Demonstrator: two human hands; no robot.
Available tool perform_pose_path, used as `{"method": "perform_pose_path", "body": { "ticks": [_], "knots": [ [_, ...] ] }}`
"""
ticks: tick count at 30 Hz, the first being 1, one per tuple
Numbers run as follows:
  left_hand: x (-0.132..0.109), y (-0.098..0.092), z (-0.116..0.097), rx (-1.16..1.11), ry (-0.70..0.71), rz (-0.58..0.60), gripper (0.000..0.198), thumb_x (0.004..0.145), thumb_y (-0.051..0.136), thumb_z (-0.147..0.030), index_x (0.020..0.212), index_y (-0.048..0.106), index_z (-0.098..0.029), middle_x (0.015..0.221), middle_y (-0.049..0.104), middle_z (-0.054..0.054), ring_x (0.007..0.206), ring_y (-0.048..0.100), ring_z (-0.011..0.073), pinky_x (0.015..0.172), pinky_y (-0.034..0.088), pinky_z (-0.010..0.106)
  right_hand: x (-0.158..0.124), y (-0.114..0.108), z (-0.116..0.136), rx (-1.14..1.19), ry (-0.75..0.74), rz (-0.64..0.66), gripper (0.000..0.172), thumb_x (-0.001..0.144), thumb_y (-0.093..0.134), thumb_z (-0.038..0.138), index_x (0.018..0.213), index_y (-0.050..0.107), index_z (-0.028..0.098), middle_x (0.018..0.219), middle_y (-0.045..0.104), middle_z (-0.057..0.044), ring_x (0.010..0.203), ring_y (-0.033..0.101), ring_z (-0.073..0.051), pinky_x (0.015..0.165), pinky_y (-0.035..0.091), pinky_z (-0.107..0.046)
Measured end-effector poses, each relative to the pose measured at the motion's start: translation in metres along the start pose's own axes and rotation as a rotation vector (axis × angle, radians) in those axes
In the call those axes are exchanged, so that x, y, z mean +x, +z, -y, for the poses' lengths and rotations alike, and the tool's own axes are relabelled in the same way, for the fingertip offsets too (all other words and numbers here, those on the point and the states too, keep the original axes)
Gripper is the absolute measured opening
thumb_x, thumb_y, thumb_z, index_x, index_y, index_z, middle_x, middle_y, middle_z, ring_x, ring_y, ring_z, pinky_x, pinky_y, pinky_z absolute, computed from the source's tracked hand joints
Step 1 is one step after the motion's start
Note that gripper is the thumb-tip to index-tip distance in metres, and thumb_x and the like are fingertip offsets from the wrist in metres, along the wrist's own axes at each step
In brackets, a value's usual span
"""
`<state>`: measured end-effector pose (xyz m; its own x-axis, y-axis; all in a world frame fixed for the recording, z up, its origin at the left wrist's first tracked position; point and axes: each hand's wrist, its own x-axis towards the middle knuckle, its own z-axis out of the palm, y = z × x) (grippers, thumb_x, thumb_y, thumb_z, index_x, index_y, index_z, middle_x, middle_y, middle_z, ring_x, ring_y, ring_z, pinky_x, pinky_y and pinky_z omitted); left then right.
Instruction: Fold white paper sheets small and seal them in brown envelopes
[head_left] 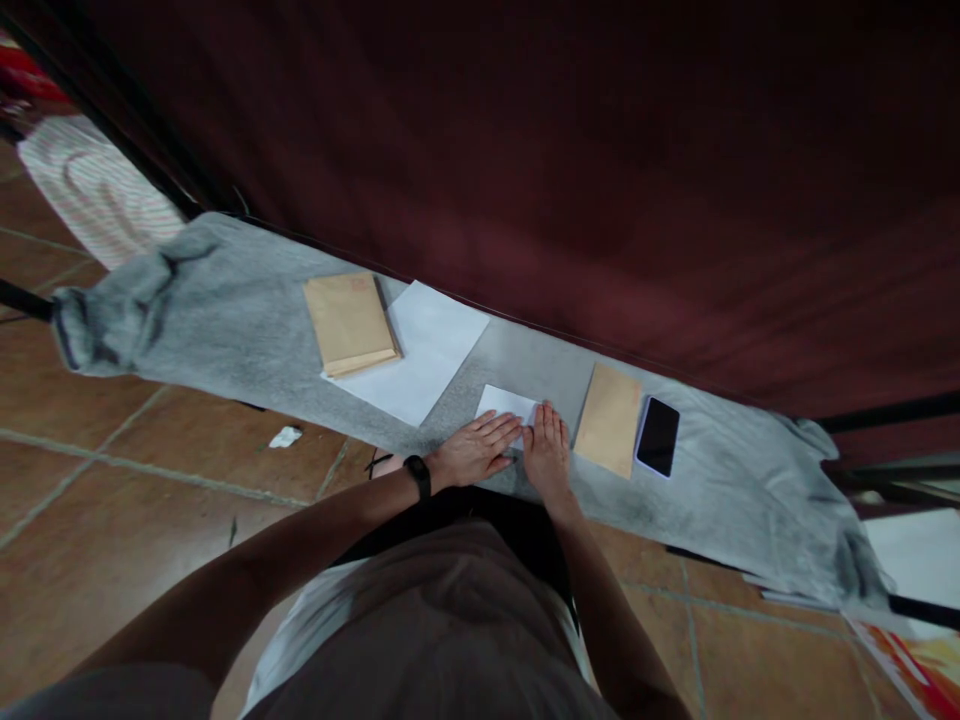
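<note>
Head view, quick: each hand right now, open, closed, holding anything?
Left hand: open, laid flat over the small white paper, not gripping.
Right hand: open, laid flat at the paper's right end, not gripping.

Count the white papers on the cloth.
2 visible: a large sheet partly under the envelopes; a small paper partly under left hand and right hand. Others may be hidden.

On grey cloth (232, 310) now: stacked brown paper envelopes (351, 320) left, partly atop large white paper sheet (435, 350); small white paper rectangle (504, 401) centre; single brown envelope (606, 422) right; black rectangular phone (659, 437) rightmost.
</note>
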<state>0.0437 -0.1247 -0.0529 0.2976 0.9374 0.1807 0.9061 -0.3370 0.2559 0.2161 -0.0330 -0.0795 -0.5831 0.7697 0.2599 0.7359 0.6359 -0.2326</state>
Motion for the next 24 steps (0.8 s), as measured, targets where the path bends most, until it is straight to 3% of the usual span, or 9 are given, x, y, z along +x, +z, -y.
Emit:
{"method": "perform_pose_path", "body": {
  "ticks": [9, 14, 20, 24],
  "knots": [
    [-0.007, -0.003, 0.001, 0.051, 0.1, 0.03, 0.055, 0.099, 0.052, -0.053, 0.147, 0.049, -0.028, 0.162, 0.038, 0.007, 0.153, 0.027, 0.0242, 0.126, 0.014, 0.045, 0.011, -0.013, 0.003, 0.226, -0.064, 0.01, 0.052, 0.107, 0.025, 0.031, 0.151, 0.044, 0.01, 0.155, 0.046, -0.017, 0.149, 0.035, -0.025, 0.122, 0.03, -0.055],
    [-0.007, -0.002, 0.001, 0.068, 0.084, 0.054, 0.047, 0.1, 0.049, -0.049, 0.135, 0.061, -0.019, 0.151, 0.053, 0.012, 0.15, 0.034, 0.0245, 0.127, 0.015, 0.045, 0.009, -0.012, 0.017, 0.261, -0.225, 0.125, 0.052, 0.109, 0.023, 0.034, 0.153, 0.041, 0.015, 0.159, 0.042, -0.011, 0.15, 0.034, -0.019, 0.124, 0.031, -0.044],
    [-0.015, -0.007, 0.006, 0.06, 0.07, 0.043, 0.057, 0.104, 0.038, -0.046, 0.149, 0.044, -0.011, 0.158, 0.042, 0.016, 0.15, 0.034, 0.0226, 0.125, 0.023, 0.041, -0.008, -0.013, 0.007, 0.093, -0.161, 0.081, 0.054, 0.108, 0.033, 0.036, 0.157, 0.035, 0.014, 0.163, 0.035, -0.011, 0.152, 0.03, -0.022, 0.125, 0.027, -0.044],
    [-0.017, -0.003, 0.006, 0.067, -0.042, -0.004, 0.062, 0.104, 0.034, -0.048, 0.152, 0.039, -0.009, 0.16, 0.038, 0.017, 0.151, 0.031, 0.025, 0.124, 0.027, 0.043, -0.019, -0.015, 0.0, 0.035, -0.096, 0.04, 0.059, 0.104, 0.045, 0.036, 0.157, 0.032, 0.013, 0.162, 0.035, -0.014, 0.151, 0.031, -0.025, 0.123, 0.029, -0.047]
  ]
}}
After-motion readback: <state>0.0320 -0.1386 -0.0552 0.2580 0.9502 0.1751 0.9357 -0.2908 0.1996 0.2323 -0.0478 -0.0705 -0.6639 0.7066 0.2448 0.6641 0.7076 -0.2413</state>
